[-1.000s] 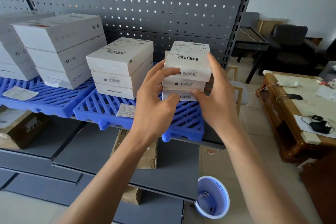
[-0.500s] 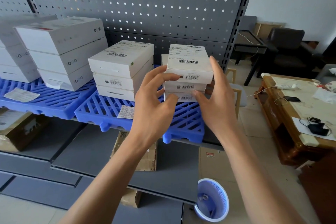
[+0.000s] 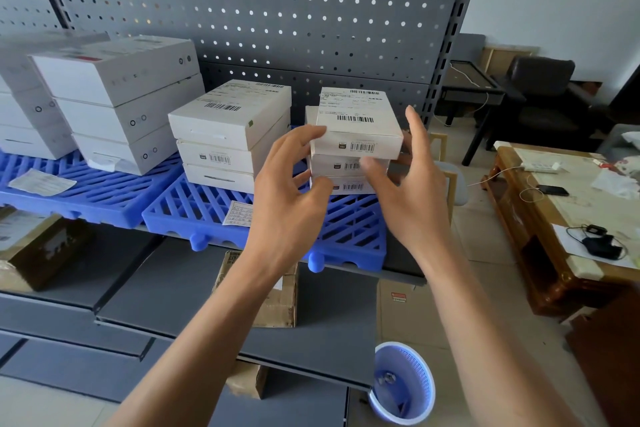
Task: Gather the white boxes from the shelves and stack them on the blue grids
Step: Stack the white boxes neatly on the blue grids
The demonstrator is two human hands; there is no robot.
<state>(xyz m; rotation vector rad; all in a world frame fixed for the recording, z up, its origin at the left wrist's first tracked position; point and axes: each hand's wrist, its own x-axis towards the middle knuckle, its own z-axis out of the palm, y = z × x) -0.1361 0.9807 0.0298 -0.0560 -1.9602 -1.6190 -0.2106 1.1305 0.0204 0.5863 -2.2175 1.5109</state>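
Both your hands have eased off the small box stack (image 3: 353,146): left hand (image 3: 294,191) and right hand (image 3: 412,191) now spread, holding nothing. Three stacks sit on the blue grid (image 3: 194,215); remaining shelf boxes unseen.

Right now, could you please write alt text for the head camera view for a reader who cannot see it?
Two bare hands, left hand and right hand, flank a small stack of white boxes on a blue grid on a grey pegboard shelf. More white box stacks stand further left.
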